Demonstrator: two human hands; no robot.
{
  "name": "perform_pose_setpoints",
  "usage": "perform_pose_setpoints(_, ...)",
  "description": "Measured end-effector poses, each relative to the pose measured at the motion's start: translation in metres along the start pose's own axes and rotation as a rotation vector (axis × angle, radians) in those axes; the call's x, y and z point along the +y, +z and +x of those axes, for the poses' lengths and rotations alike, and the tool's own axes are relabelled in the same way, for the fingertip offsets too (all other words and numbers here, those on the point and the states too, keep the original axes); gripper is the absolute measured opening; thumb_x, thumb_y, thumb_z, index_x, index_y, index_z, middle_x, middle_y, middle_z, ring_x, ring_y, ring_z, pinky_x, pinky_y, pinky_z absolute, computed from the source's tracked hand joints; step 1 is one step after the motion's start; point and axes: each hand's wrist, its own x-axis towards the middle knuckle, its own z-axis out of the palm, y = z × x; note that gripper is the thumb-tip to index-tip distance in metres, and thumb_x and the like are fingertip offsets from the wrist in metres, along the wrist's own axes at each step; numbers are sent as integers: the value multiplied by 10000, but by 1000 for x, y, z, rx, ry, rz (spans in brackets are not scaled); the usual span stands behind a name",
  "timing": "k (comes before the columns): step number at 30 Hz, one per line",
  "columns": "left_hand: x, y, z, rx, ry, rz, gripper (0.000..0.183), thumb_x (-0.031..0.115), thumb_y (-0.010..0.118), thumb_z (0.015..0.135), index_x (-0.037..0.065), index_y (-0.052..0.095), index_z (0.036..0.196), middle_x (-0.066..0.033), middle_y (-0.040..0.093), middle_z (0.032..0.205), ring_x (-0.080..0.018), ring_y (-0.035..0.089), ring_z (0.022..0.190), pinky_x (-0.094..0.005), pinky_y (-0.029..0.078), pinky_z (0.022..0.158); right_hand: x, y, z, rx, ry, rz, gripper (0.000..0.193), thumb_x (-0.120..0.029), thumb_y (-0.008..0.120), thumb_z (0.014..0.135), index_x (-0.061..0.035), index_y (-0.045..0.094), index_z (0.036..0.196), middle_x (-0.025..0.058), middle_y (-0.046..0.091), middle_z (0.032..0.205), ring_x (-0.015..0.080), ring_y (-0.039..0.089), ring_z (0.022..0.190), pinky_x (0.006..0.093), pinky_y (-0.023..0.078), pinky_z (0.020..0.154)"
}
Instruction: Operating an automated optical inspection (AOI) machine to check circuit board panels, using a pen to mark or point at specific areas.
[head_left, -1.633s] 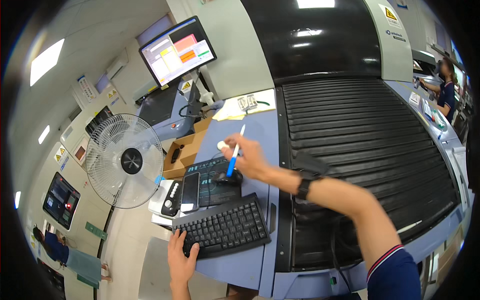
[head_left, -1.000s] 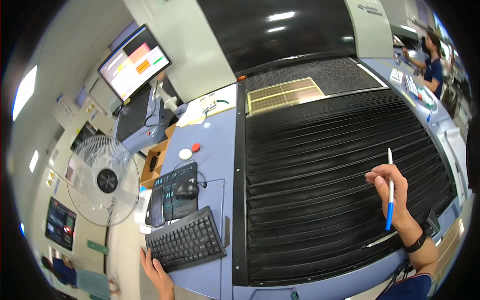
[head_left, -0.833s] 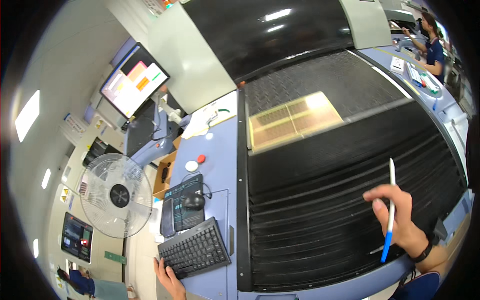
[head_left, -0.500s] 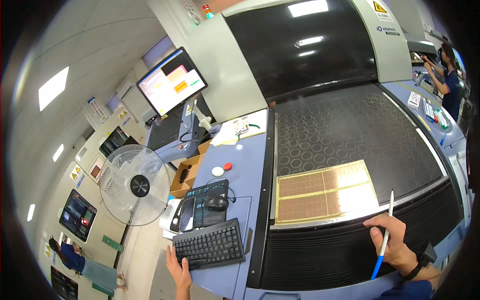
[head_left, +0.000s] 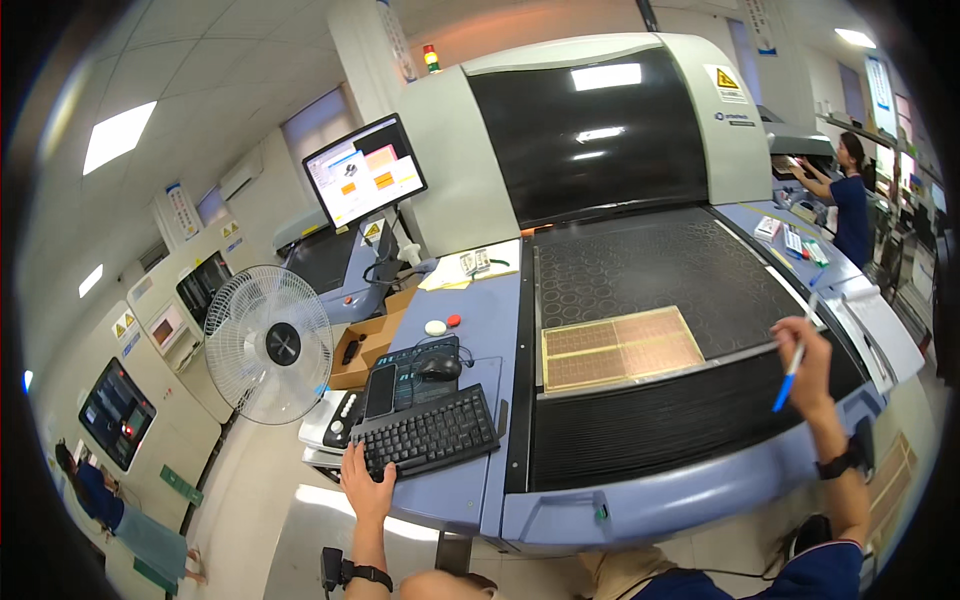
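My left hand (head_left: pixel 367 484) rests with fingers apart at the near left corner of a black keyboard (head_left: pixel 430 432). Behind the keyboard lie a dark phone (head_left: pixel 381 390) and a black mouse (head_left: pixel 437 367). Closed around a white pen with a blue end (head_left: pixel 785 388), my right hand (head_left: pixel 812 362) is over the right side of the machine's black bed (head_left: pixel 745 300). A copper-coloured rectangular panel (head_left: pixel 655 342), with pale yellow borders and a dividing cross, lies flat on the bed's near left part. The right hand is apart from the panel.
A lit monitor (head_left: pixel 363 172) stands behind the blue side table, and a fan (head_left: pixel 268 345) stands left of it. Black pleated bellows (head_left: pixel 640 445) run along the bed's near side. Two other people work apart, one (head_left: pixel 852 215) at far right, one (head_left: pixel 100 500) at left.
The view has tilted up and shifted, showing more of the room. My right hand with the pen has moved rightward, away from the panel. A different window shows on the monitor.
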Motion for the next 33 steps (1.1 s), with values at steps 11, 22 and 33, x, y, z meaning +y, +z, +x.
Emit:
perform_pose_setpoints(11,-11,14,27,42,155,48,493,291,509,1086,-66,552,1424,-262,555,1478,-434,481,1402,-469,345,1189,113,-379,-22,-165,14,-1209,507,139,512,808,-77,617,1255,184,692,995,410,675,1000,478,515,862)
perform_pose_setpoints(22,251,53,36,25,629,-378,440,185,625,1015,-46,586,1387,-241,591,1426,-409,532,1352,-471,378,1173,47,-59,-19,-28,-29,-145,211,-113,665,979,-29,691,1170,182,740,966,325,739,912,413,577,801)
perform_pose_setpoints(33,369,112,-14,-173,936,-539,341,58,714,905,-14,678,1236,-206,660,1320,-396,600,1280,-469,471,1088,-10,189,10,-55,-56,407,181,-141,673,944,-41,655,1095,213,698,918,417,693,890,480,560,756)
